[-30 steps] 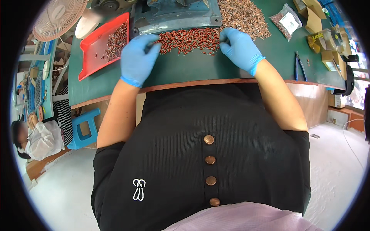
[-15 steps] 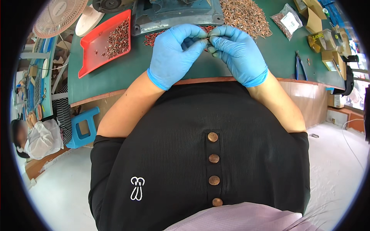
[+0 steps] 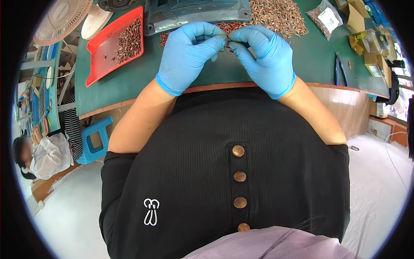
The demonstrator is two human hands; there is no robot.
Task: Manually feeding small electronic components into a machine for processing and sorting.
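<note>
Both my gloved hands are up together over the near edge of the green table [image 3: 129,86]. My left hand [image 3: 189,54] and right hand [image 3: 265,56] meet fingertip to fingertip, each curled in a pinch on one small dark part [image 3: 227,40] held between them; it is too tiny for me to say more about it. I judge I'm holding it raised and close so I can work it with both sets of fingers above the supply.

Just beyond my fingers lies a row of reddish pieces [image 3: 224,27], too many to count, against one grey-blue machine base [image 3: 198,13]. Far right sits one big heap of coppery pieces [image 3: 278,15]. Far left, one red tray [image 3: 114,45] holds a scatter of the same, set within my left hand's reach. One pair of pliers [image 3: 338,69] lies on the right, near one clear bag [image 3: 327,17].
</note>
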